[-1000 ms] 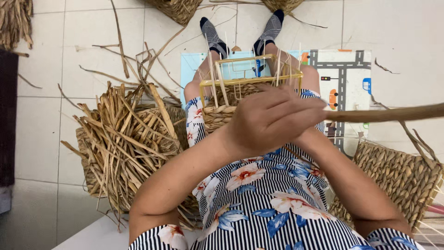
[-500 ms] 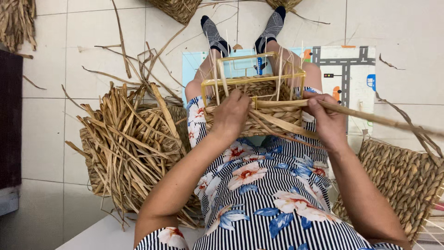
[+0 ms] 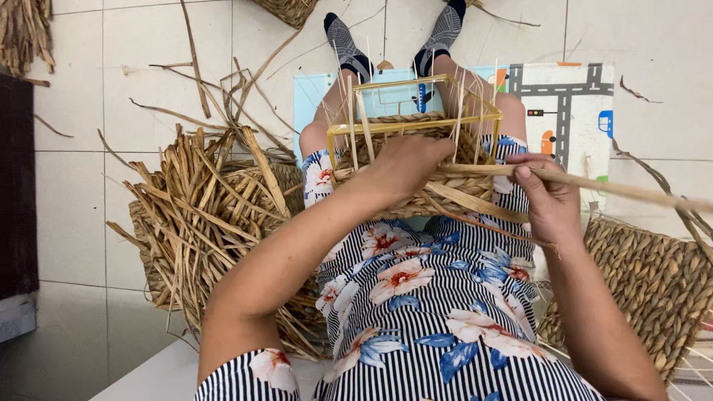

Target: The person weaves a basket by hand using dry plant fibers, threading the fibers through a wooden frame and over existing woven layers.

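Observation:
A half-woven basket [image 3: 438, 197] on a yellow wire frame [image 3: 416, 126] rests on my lap, thin upright stakes rising from its rim. My left hand [image 3: 405, 163] presses on the woven wall near the rim. My right hand [image 3: 549, 200] pinches a long flat dried-grass strand [image 3: 616, 189] that runs from the basket out to the right edge. Loose strand ends cross the basket's near side.
A woven basket piled with dried grass strands [image 3: 200, 223] stands on the tiled floor at my left. Another finished woven basket [image 3: 646, 282] sits at my right. A road-pattern play mat [image 3: 572, 104] lies under my legs. Stray strands litter the floor.
My hands were clasped together over the basket; they have separated. The left now rests on the weave, and the right has drawn the strand out to the right.

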